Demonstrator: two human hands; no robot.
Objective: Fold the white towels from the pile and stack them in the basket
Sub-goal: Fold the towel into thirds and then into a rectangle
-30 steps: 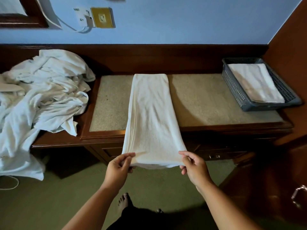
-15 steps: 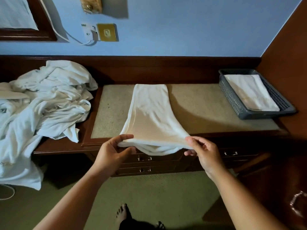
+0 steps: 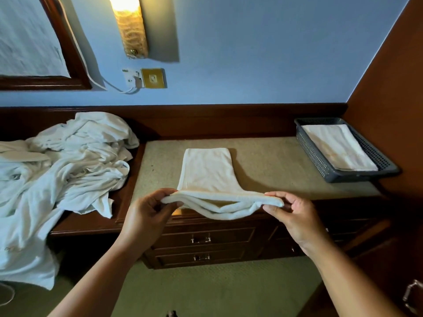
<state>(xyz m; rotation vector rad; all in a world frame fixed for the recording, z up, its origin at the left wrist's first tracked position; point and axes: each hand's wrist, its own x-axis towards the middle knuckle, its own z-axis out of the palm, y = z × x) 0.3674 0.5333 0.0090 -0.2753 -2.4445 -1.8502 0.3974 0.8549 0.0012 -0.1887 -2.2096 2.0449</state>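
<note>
Since a second ago: near end of towel point(image 3: 207, 172) raised from below the desk's front edge to level with the top, and carried forward. Less of its length now lies flat. View tipped upward; wall lamp point(image 3: 130, 26) now in sight.

Left hand point(image 3: 148, 213): fingers curled, thumb on top, pinching the left near corner of the doubled layers. Right hand point(image 3: 295, 216): pinching the right near corner, thumb below, fingers on top. Held edge sags between them; far end rests on desk point(image 3: 270, 165), mid-surface.

Basket point(image 3: 320, 161): dark, perforated, at the desk's right rear, holding one folded towel point(image 3: 336, 147) lying flat. Unfolded pile point(image 3: 68, 161) heaped at desk's left end, spilling over the edge
</note>
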